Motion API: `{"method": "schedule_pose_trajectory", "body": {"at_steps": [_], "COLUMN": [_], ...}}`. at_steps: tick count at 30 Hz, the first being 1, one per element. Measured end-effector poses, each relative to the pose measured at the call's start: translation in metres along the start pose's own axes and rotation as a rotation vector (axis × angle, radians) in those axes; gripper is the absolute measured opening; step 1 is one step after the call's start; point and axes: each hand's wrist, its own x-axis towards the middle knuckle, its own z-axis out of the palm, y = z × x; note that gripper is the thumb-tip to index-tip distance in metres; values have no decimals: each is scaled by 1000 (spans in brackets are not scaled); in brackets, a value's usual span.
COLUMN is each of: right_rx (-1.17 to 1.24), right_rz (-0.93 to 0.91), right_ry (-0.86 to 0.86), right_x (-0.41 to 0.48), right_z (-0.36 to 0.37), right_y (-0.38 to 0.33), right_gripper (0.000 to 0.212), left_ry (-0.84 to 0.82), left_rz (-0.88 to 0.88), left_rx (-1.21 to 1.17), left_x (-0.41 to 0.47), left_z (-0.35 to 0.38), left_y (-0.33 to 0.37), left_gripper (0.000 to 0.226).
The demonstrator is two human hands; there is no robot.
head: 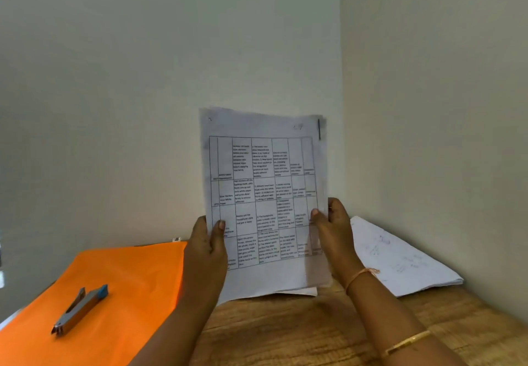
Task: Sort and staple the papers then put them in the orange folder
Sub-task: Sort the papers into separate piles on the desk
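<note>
Left hand (204, 248), right hand (334, 240) grip one sheaf (263, 165); one stapler (81, 310) atop one folder (123, 265)

The wooden bench (285, 337) stands in a wall corner. The orange folder (128, 274) lies flat on its left part. A stack of white papers (405, 262) lies at the right, against the wall. The edge of a white sheet (303, 291) shows between them.

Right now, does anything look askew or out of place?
Yes. The papers being held are not squared: sheet edges step out along the top and right side. The stapler lies on the orange folder, so it probably must move before filing.
</note>
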Motion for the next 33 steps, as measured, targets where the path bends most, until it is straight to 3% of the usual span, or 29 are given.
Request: {"method": "schedule_pose_trajectory", "body": {"at_steps": [4, 8, 11, 16, 20, 24, 33], "right_rx": [22, -33, -130, -191, -222, -242, -288], "right_rz": [-123, -99, -2, -84, 22, 11, 81], "right_ry": [25, -42, -147, -53, -120, -102, -159], "right_x": [-2, -3, -7, -6, -8, -8, -11], "right_z": [4, 10, 15, 16, 15, 15, 14], "right_y": [-4, 8, 20, 18, 26, 26, 30], "right_gripper": [15, 17, 17, 16, 17, 14, 18], "left_ry": [6, -67, -173, -135, -224, -155, -208], "left_rz": [50, 22, -1, 24, 5, 18, -55], "left_rx": [-11, 55, 150, 241, 252, 271, 361], "left_x": [1, 6, 7, 9, 6, 8, 4], "left_z": [1, 2, 2, 1, 1, 1, 2], "left_y": [-7, -22, -41, -49, -52, -57, -65], "left_gripper": [6, 8, 21, 37, 46, 43, 35]}}
